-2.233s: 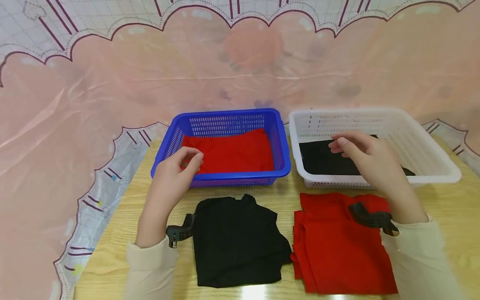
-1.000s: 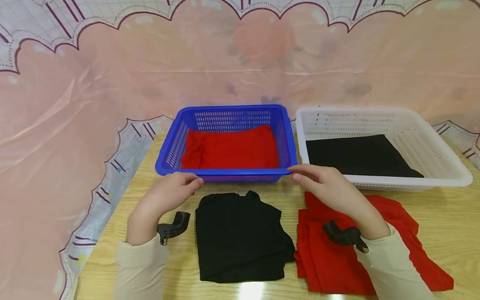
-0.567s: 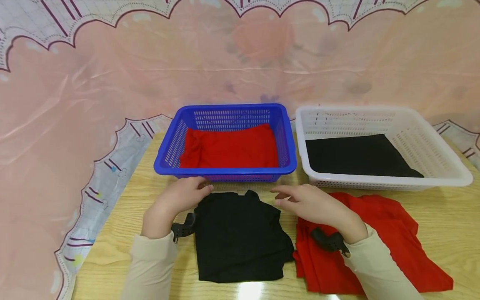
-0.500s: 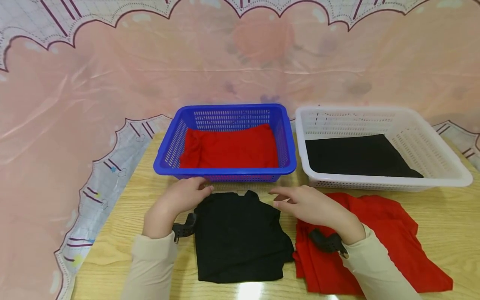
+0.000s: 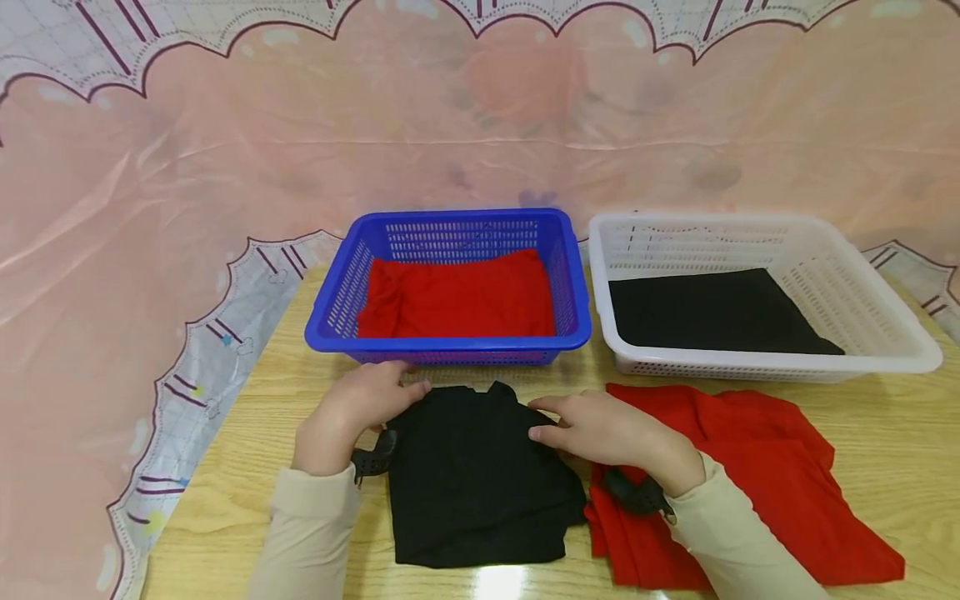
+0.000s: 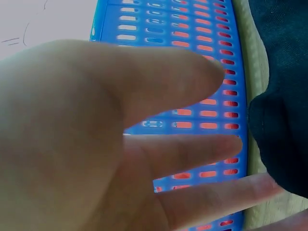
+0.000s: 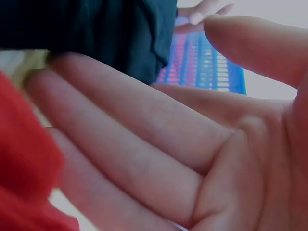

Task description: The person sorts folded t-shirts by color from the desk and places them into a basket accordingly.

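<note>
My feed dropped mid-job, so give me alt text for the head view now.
A person's left hand and right hand flank the far end of a folded black garment on a wooden table. Behind it, a blue basket holds red cloth and a white basket holds black cloth; a red garment lies to the right of the black one.

With both wrists (image 5: 322, 448) bent inward, the left hand (image 5: 367, 396) and the right hand (image 5: 603, 427) face each other, apart, their fingers (image 7: 144, 115) relaxed and mostly straight, each thumb (image 7: 257, 48) standing away from the fingers.
</note>
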Demonstrator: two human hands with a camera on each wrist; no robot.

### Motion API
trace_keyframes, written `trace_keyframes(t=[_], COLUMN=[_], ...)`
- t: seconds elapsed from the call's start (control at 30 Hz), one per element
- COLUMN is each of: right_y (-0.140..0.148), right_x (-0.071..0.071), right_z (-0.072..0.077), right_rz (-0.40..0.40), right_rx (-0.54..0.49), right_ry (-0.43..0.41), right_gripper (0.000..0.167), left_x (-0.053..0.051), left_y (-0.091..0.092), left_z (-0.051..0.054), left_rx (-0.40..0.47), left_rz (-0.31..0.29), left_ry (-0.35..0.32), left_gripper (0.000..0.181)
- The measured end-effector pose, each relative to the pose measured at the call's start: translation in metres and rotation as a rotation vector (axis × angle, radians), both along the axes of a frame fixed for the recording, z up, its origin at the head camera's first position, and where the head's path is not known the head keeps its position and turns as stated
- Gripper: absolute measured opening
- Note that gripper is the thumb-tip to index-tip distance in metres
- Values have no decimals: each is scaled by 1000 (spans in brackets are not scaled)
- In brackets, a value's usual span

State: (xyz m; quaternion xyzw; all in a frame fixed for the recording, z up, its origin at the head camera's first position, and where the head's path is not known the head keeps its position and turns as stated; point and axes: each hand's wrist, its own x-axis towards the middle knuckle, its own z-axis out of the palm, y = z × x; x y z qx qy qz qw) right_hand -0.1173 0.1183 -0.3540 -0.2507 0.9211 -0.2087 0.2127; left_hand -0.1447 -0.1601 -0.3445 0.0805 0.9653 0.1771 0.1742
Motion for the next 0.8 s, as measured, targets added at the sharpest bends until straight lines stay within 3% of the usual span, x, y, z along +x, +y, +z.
trace_keyframes(t=[0.2, 0.3, 0.5, 0.63, 0.8], right_y=[-7, -8, -11, -15, -17], right_x=[4, 6, 5, 5, 8], right_z=[-1, -1, -4, -7, -9], right_rz=[0, -16, -64, -97, -113], right_rx=[-65, -84, -67, -7, 23], right_ry=[-45, -72, -57, -44, -9], right_gripper=[56, 62, 74, 82, 84], left_x=[-1, -2, -1, -2, -3], left_y=[2, 3, 3, 4, 3], left_z=[-3, -4, -4, -5, -5], left_rx=[1, 2, 4, 26, 40], left_rz=[-43, -36, -71, -90, -46], left_ry=[29, 1, -1, 54, 108], left_gripper=[48, 46, 52, 47, 41])
